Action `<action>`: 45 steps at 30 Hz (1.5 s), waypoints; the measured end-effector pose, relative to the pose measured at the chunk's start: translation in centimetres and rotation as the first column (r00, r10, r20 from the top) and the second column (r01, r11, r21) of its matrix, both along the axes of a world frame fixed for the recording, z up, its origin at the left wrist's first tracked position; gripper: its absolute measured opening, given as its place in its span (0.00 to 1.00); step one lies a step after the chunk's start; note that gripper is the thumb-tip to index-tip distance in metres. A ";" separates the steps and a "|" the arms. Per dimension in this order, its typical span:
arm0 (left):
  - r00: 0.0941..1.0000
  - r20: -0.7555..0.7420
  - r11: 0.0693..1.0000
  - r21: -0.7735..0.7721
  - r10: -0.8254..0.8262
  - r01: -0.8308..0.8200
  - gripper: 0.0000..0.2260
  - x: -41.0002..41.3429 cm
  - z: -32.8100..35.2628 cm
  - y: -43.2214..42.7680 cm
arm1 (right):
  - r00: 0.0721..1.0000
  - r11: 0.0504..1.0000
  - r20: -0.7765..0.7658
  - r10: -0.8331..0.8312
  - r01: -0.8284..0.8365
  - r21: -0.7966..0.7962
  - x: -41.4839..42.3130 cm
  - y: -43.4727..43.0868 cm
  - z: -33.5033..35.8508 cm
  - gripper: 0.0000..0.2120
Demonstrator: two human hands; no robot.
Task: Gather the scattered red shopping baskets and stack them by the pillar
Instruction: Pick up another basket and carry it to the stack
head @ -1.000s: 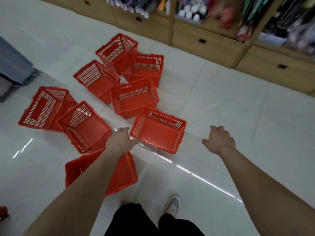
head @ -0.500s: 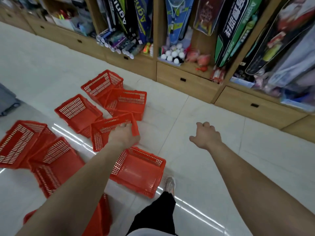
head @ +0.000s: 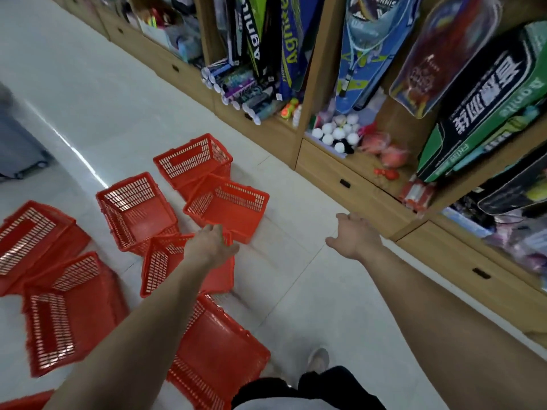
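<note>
Several red shopping baskets lie scattered on the white tiled floor. The nearest basket point(head: 219, 350) sits just in front of my legs. Beyond it a tilted basket point(head: 159, 267) lies under my left hand point(head: 211, 245), whose fingers stretch over its far rim toward another basket point(head: 228, 208); I see no grip. Further baskets stand behind point(head: 192, 164), at centre left point(head: 136, 208) and at the left point(head: 32, 241) point(head: 62, 315). My right hand point(head: 355, 236) hangs in the air above bare floor, fingers loosely spread, holding nothing. No pillar is in view.
A wooden shelf unit with drawers point(head: 343, 182) runs along the right, filled with racket bags point(head: 479, 119), tubes and balls. A grey wheeled object point(head: 17, 149) stands at the far left. My shoe point(head: 318, 358) is near the closest basket. Bare tiles lie between baskets and shelves.
I have stepped forward and the view has lifted toward the shelves. My left hand moved from the nearest basket's rim to above the basket beyond it. My right hand stays empty.
</note>
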State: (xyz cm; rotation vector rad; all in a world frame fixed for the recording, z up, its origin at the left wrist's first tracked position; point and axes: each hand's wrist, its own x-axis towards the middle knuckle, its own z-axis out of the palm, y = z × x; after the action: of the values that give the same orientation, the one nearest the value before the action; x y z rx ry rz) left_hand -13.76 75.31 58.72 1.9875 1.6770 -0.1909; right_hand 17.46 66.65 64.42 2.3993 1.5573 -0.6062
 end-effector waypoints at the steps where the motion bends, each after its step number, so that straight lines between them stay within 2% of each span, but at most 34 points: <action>1: 1.000 -0.002 1.000 0.001 0.032 -0.032 0.30 0.5 -0.3 1.3 | 1.000 1.000 -0.006 0.028 -0.028 -0.008 0.8 2.0 -0.5 0.34; 6: 0.979 -0.049 0.980 0.037 0.197 -0.195 0.34 3.2 -1.6 8.0 | 0.980 0.981 -0.048 0.191 -0.192 -0.013 4.7 13.6 -3.2 0.34; 14: 0.877 -0.066 0.878 -0.018 0.476 -0.478 0.36 7.9 -1.2 16.2 | 0.922 0.926 -0.108 0.370 -0.377 -0.041 10.7 32.8 -4.9 0.36; 18: 0.807 -0.040 0.806 -0.042 0.589 -0.590 0.34 8.2 -1.9 18.6 | 0.896 0.900 -0.150 0.418 -0.431 -0.071 9.9 40.9 -6.7 0.36; 23: 0.721 -0.113 0.707 -0.138 0.684 -0.693 0.35 6.6 -6.3 21.9 | 0.851 0.849 -0.197 0.486 -0.514 -0.124 6.5 49.0 -10.9 0.35; 28: 0.693 -0.159 0.656 -0.231 0.703 -0.719 0.36 5.4 -12.4 27.0 | 0.829 0.810 -0.189 0.527 -0.557 -0.183 3.5 56.8 -15.8 0.34; 33: 0.657 -0.168 0.603 -0.279 0.735 -0.747 0.36 4.1 -19.9 33.1 | 0.837 0.809 -0.238 0.492 -0.541 -0.230 0.2 64.1 -23.9 0.36; 39: 0.542 -0.133 0.485 -0.309 0.830 -0.818 0.41 2.8 -33.1 39.0 | 0.822 0.789 -0.299 0.485 -0.559 -0.256 -3.6 70.2 -38.9 0.33; 42: 0.466 -0.140 0.404 -0.323 0.874 -0.856 0.33 2.3 -41.9 40.7 | 0.807 0.750 -0.323 0.495 -0.584 -0.311 -4.4 72.3 -48.4 0.34; 45: 0.348 -0.146 0.298 -0.282 0.926 -0.912 0.25 2.3 -50.6 41.7 | 0.802 0.739 -0.313 0.509 -0.593 -0.318 -4.7 73.9 -57.7 0.34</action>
State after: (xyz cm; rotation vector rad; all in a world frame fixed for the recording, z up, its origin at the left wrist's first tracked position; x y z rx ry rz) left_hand -11.47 117.03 8.14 0.5042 2.2988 0.0282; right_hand 12.77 140.52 6.68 1.4929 1.8885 -0.9448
